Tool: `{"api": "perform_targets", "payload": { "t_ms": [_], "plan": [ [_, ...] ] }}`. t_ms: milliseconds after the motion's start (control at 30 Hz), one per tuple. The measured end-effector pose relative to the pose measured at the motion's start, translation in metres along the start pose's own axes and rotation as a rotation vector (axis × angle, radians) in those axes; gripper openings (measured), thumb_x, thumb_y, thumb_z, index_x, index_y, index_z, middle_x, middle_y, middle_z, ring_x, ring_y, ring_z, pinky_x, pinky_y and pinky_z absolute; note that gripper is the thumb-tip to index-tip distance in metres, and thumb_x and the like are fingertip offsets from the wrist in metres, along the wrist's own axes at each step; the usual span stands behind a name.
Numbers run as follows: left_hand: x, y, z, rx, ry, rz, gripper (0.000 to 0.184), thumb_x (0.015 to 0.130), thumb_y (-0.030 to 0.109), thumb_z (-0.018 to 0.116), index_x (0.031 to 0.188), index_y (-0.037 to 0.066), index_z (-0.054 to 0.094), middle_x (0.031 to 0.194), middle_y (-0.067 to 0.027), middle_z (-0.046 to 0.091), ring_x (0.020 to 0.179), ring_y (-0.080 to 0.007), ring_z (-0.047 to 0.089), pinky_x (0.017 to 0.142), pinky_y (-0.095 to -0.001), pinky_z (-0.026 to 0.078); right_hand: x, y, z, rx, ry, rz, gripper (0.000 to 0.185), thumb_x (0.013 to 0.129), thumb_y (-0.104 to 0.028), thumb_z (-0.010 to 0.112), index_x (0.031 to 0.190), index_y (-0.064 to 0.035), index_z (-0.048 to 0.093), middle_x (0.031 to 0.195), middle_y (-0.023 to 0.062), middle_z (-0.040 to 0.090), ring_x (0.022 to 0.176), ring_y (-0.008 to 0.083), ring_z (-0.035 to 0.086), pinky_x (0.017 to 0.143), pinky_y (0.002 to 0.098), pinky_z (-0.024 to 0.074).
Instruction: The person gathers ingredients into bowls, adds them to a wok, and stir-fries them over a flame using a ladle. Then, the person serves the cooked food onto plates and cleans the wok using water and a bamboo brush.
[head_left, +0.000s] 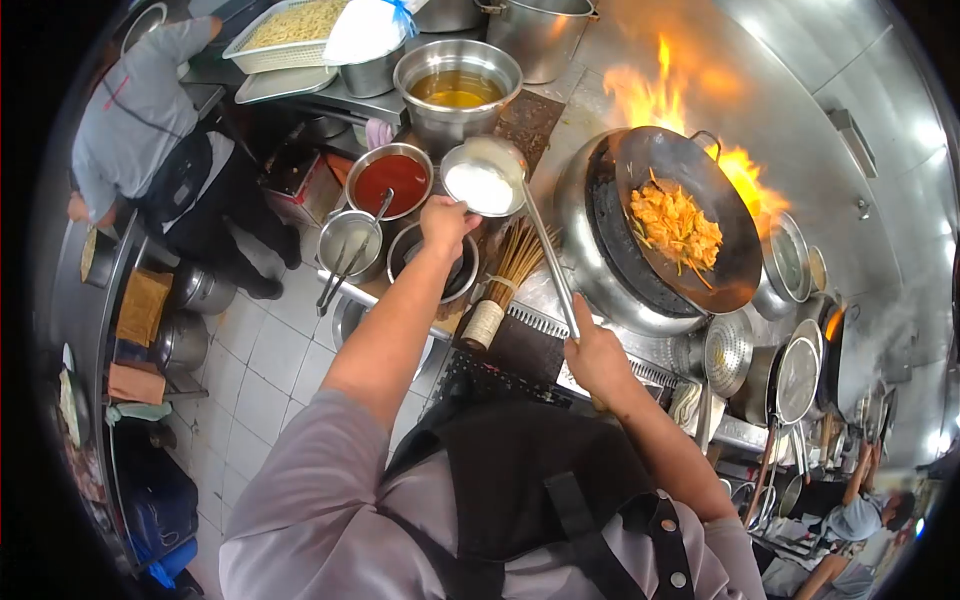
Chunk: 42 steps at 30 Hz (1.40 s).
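My right hand (600,358) is wrapped round the long handle of a metal ladle (550,250), which slants up and left. At its upper end is a round metal bowl (508,152) with white contents; I cannot make out where the ladle's head ends and the bowl begins. The fingers of my left hand (447,226) are closed at the bowl's lower left rim. Beside that hand is a pot of red sauce (390,185). Right of the ladle, a wok (745,225) sits tilted on the burner, holding orange-coated food (675,225), with flames behind it.
A bamboo brush (500,290) lies below the bowl. A pot of yellow liquid (455,90) stands behind it. A small pot with utensils (350,245) is at the left. Strainers (728,350) line the right side. One co-worker (150,130) stands left; others are far right.
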<state>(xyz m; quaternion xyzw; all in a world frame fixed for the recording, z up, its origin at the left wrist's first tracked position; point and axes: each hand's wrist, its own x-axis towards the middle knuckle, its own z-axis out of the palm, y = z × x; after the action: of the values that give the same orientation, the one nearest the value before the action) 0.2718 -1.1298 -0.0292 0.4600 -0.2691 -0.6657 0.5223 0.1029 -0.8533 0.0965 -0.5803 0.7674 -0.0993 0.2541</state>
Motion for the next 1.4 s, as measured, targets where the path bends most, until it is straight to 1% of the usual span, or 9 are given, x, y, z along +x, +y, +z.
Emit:
{"api": "perform_targets", "payload": {
  "t_ms": [133,300,433,667,733,933,1267,1333,1400],
  "plan": [
    [0.001,-0.004,0.014,-0.082,0.039,0.044,0.018,0.085,-0.012,0.058,0.091,0.001,0.048,0.086,-0.0115,0.055,0.064,-0.0234,0.062,0.056,-0.037,0.063,-0.008,-0.023,-0.004,0.186,-0.037,0.004,0.07,0.09,-0.011,0.056,0.153,0.0028,0.029,0.088,0.0352,0.067,0.079,0.0472,0.07,0.075,0.0529,0.0557],
    [-0.001,0.004,0.017,0.032,0.032,0.05,0.016,0.085,-0.013,0.057,0.089,-0.001,0.047,0.086,-0.0129,0.056,0.062,-0.0262,0.064,0.054,-0.0375,0.062,-0.008,-0.027,-0.039,0.89,-0.243,0.239,0.063,0.091,-0.006,0.059,0.151,-0.0072,0.04,0.071,0.0037,0.055,0.051,0.0164,0.054,0.048,0.0322,0.0472],
    [0.007,0.005,0.006,0.053,0.01,-0.011,0.017,0.086,-0.014,0.054,0.092,-0.001,0.046,0.092,-0.0156,0.056,0.069,-0.0299,0.066,0.058,-0.0378,0.063,-0.015,-0.034,-0.062,1.3,-0.303,0.371,0.072,0.086,0.002,0.058,0.154,-0.0101,0.038,0.067,0.0034,0.052,0.046,0.0133,0.05,0.04,0.0276,0.0391],
    [0.003,0.0,0.009,0.045,-0.025,-0.008,0.018,0.086,-0.014,0.054,0.093,0.0,0.044,0.096,-0.0171,0.056,0.072,-0.0319,0.067,0.064,-0.038,0.065,-0.015,-0.031,-0.041,0.988,-0.189,0.283,0.069,0.089,0.0,0.056,0.155,-0.0089,0.038,0.068,0.0029,0.054,0.048,0.0137,0.053,0.043,0.0283,0.0433],
    [0.001,0.0,0.012,0.052,-0.025,-0.004,0.019,0.086,-0.014,0.054,0.093,0.001,0.044,0.095,-0.0168,0.056,0.072,-0.0319,0.067,0.064,-0.0379,0.065,-0.016,-0.036,-0.04,0.572,-0.125,0.244,0.067,0.091,-0.014,0.064,0.152,-0.0038,0.039,0.082,0.0171,0.068,0.063,0.0292,0.068,0.062,0.0406,0.0563],
    [0.001,0.0,0.013,0.056,-0.027,-0.019,0.021,0.086,-0.014,0.054,0.091,0.002,0.042,0.093,-0.016,0.056,0.072,-0.0324,0.068,0.063,-0.0381,0.065,-0.01,-0.027,-0.029,0.35,-0.015,0.147,0.07,0.09,-0.017,0.061,0.151,0.0031,0.035,0.098,0.0368,0.067,0.098,0.0518,0.066,0.091,0.0504,0.0508],
    [0.001,-0.002,0.021,0.024,-0.037,0.004,0.022,0.087,-0.015,0.055,0.09,0.002,0.042,0.093,-0.016,0.056,0.071,-0.0331,0.068,0.063,-0.0385,0.065,-0.004,-0.025,-0.022,0.086,0.064,0.05,0.07,0.089,-0.017,0.063,0.152,-0.0018,0.036,0.089,0.0295,0.07,0.08,0.0444,0.07,0.077,0.0494,0.0557],
    [0.003,-0.002,0.022,0.013,-0.041,0.005,0.022,0.087,-0.015,0.055,0.09,0.002,0.042,0.093,-0.0157,0.055,0.072,-0.0332,0.068,0.064,-0.0386,0.065,-0.003,-0.028,-0.029,0.699,-0.132,0.217,0.065,0.093,-0.007,0.06,0.154,-0.0047,0.037,0.074,0.0092,0.061,0.054,0.0195,0.06,0.049,0.035,0.0515],
    [0.003,-0.002,0.019,0.02,-0.039,-0.017,0.022,0.087,-0.015,0.055,0.09,0.002,0.042,0.092,-0.0152,0.055,0.072,-0.033,0.067,0.063,-0.0393,0.065,-0.005,-0.026,-0.036,0.874,-0.169,0.245,0.063,0.093,-0.006,0.059,0.153,-0.0072,0.039,0.072,0.0069,0.058,0.052,0.018,0.058,0.048,0.0335,0.0489]
  ]
}}
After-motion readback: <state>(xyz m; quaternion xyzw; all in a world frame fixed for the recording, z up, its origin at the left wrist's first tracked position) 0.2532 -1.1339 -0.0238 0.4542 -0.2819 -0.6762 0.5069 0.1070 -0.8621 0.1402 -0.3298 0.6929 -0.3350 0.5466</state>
